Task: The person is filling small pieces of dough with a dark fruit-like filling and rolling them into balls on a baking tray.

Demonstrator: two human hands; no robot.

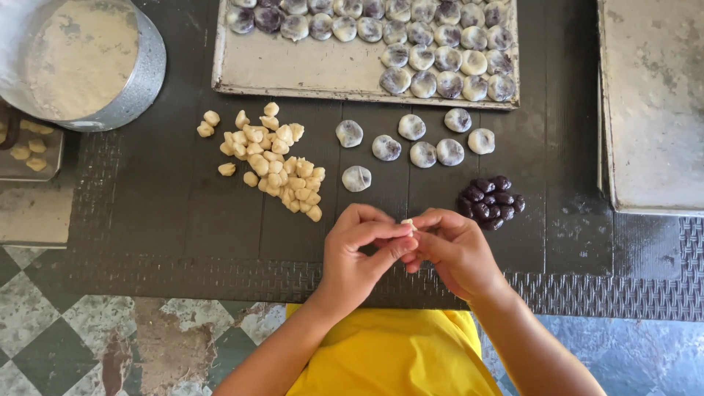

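A small pale dough piece (407, 221) sits pinched between the fingertips of both my hands, just above the near part of the dark mat (169, 220) that covers the counter. My left hand (359, 246) curls its fingers closed around the piece from one side, and my right hand (451, 246) closes on it from the other, so only a sliver of the dough shows between them. Just beyond my right hand lies a small heap of dark purple filling balls (491, 198), near but not touching my knuckles. Beyond my left hand, a loose pile of cream dough lumps (271, 161) spreads over the mat. Between the two heaps and farther out, several finished round balls marbled purple and white (422, 143) lie scattered singly. Past them a metal baking tray (293, 70) holds rows of the same marbled balls along its far edge and right side, the rest of its floor bare. A second metal tray (653, 110) lies to the right. At the far left stands a round metal bowl of flour (81, 59). My yellow shirt (396, 352) shows at the bottom, over a checkered floor (59, 337).
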